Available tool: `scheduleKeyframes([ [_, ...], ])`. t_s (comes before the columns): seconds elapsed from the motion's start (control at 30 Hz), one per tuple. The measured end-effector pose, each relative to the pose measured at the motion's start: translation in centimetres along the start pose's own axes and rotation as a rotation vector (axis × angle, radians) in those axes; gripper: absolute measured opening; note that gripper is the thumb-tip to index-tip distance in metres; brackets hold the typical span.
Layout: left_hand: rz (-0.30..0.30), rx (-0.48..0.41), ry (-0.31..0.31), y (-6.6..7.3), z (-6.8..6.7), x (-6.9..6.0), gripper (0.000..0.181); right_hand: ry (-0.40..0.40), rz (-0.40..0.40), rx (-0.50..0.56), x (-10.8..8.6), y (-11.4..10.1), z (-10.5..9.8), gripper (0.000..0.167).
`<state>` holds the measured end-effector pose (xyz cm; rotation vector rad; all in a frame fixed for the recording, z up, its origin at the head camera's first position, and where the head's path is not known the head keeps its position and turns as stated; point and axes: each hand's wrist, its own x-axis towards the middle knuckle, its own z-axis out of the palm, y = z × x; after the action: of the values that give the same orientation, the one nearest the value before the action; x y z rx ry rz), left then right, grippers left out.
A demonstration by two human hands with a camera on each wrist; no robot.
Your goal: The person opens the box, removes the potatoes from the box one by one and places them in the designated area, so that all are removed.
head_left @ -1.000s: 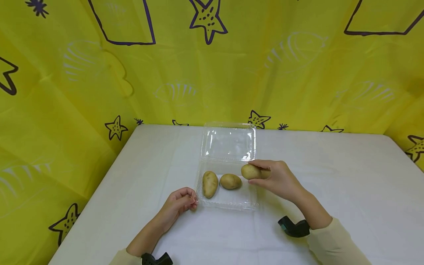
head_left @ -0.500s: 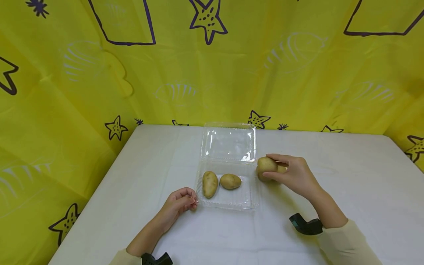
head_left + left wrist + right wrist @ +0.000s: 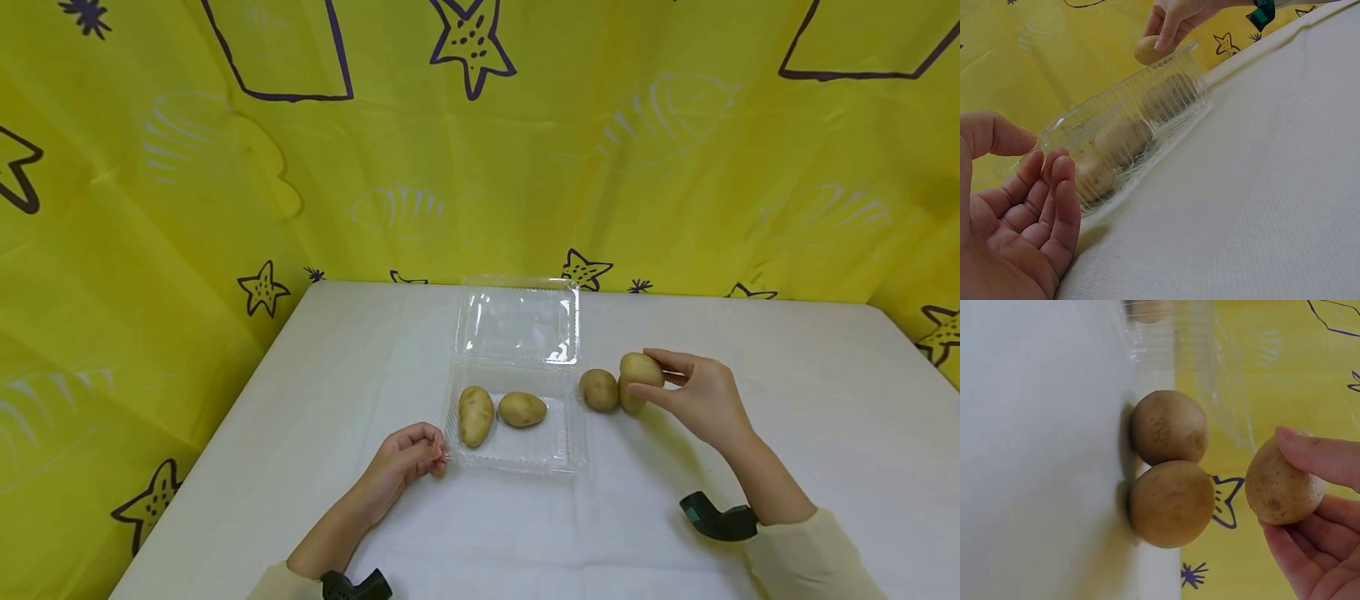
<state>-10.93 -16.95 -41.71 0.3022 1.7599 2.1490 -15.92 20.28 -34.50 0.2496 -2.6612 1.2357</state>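
My right hand pinches a potato between thumb and fingers, raised off the table. Below it, two more potatoes lie side by side on the cloth; the nearer to the container is a round potato, and the other potato is partly covered by the held one in the head view. Inside the clear plastic clamshell container rest a long potato and an oval potato. At the container's front left corner, my left hand pinches the rim between thumb and fingertips.
The container's hinged lid lies folded back toward the far table edge. A white cloth covers the table. Behind and at the sides hangs a yellow patterned curtain. Black wrist mounts sit on both forearms.
My right hand has carried its potato rightward from over the container's right side, past its edge, to above the two potatoes on the cloth. The left hand and container have stayed put.
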Motion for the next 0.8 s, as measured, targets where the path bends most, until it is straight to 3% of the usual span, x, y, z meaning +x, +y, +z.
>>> scheduleKeyframes([
  [0.33,0.007,0.004,-0.007,0.1,0.0,0.2,0.005,0.026,0.175,0.044,-0.6,1.8,-0.8,0.057],
  [0.8,0.001,0.006,0.001,-0.1,0.0,0.0,0.005,0.045,0.281,-0.001,-0.8,3.4,-0.8,0.058],
])
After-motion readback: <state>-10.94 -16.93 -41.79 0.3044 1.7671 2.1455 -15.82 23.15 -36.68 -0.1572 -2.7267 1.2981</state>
